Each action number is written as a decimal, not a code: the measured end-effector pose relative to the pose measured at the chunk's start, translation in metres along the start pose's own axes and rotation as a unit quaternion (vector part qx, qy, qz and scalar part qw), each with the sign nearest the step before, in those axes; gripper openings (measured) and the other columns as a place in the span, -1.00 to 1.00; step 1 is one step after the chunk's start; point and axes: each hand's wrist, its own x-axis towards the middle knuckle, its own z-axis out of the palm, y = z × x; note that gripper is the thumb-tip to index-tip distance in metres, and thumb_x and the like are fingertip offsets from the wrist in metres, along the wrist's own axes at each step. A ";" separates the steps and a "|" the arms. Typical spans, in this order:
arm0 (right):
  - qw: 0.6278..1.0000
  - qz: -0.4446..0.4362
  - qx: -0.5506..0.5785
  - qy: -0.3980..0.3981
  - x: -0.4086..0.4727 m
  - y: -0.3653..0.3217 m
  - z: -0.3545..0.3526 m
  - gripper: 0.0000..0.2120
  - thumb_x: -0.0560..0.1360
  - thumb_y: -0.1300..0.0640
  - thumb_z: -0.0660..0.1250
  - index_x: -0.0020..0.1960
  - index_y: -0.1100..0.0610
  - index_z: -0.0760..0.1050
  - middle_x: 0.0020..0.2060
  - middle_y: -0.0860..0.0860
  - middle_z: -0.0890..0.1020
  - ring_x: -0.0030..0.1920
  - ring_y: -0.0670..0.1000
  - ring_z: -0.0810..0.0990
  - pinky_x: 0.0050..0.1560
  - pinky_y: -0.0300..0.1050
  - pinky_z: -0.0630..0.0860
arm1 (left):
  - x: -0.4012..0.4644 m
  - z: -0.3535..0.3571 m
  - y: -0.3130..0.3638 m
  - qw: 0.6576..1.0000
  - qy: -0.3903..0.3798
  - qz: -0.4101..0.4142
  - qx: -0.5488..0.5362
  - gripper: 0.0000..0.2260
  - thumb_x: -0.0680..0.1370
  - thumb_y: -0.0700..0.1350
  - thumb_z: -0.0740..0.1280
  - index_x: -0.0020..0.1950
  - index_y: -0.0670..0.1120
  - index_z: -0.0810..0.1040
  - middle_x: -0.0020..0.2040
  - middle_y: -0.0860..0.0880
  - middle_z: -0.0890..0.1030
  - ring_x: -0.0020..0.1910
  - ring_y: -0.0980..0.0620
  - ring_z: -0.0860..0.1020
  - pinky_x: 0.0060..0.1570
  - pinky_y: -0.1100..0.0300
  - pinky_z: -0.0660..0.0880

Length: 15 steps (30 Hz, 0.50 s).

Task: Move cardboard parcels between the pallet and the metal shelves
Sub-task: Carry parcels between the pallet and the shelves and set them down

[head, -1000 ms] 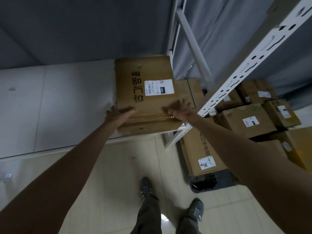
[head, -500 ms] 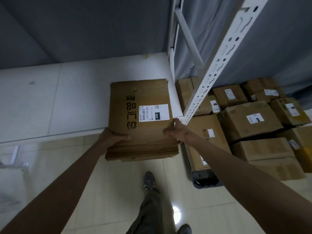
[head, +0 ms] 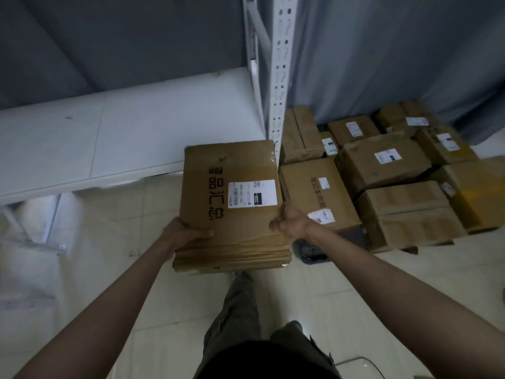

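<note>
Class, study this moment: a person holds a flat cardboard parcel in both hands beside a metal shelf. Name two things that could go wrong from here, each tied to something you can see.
1. The parcel is gripped only near its close corners by the left hand and right hand; its far end may sag or slip.
2. Its far right corner sits close to the shelf upright and could catch on it.
3. The stacked parcels to the right crowd the floor, a possible trip hazard.

looks like a stockroom/small warehouse | white slotted metal shelving (head: 278, 77) | labelled cardboard parcels (head: 382, 160) stacked on a pallet | pale tiled floor (head: 328, 296) | grey curtain (head: 396, 50) behind
</note>
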 end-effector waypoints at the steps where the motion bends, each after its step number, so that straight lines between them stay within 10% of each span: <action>1: 1.000 0.009 0.011 0.008 -0.009 0.014 -0.002 -0.43 0.55 0.20 0.41 0.45 0.16 0.20 0.27 0.12 0.50 0.19 0.13 0.56 0.11 0.20 0.63 | -0.003 0.012 -0.001 1.000 -0.011 0.006 0.011 -0.21 0.17 0.06 0.69 0.35 -0.03 0.54 0.23 -0.06 0.63 0.16 -0.08 0.59 0.21 0.01 0.54; 7: 0.991 0.073 0.076 0.082 -0.058 0.103 -0.040 -0.39 0.56 0.19 0.40 0.48 0.14 0.15 0.33 0.15 0.44 0.27 0.19 0.52 0.11 0.17 0.64 | 0.000 0.097 0.033 0.990 -0.093 0.059 0.092 -0.08 0.07 0.14 0.72 0.39 -0.01 0.51 0.25 -0.04 0.62 0.20 -0.07 0.57 0.23 0.01 0.52; 12: 0.966 0.131 0.154 0.163 -0.084 0.164 -0.066 -0.28 0.53 0.18 0.42 0.54 0.14 0.08 0.37 0.17 0.41 0.30 0.24 0.50 0.11 0.23 0.63 | 0.011 0.164 0.081 0.963 -0.181 0.125 0.155 -0.41 0.10 0.12 0.70 0.06 0.25 0.57 0.01 0.22 0.62 0.05 0.18 0.58 -0.10 0.28 0.51; 15: 0.941 0.159 0.219 0.205 -0.090 0.194 -0.069 -0.31 0.52 0.19 0.43 0.50 0.16 0.13 0.34 0.18 0.45 0.28 0.23 0.51 0.14 0.25 0.61 | 0.023 0.200 0.105 0.940 -0.231 0.149 0.200 -0.31 0.13 0.07 0.71 0.22 0.17 0.59 0.12 0.17 0.63 0.14 0.11 0.59 0.11 0.20 0.54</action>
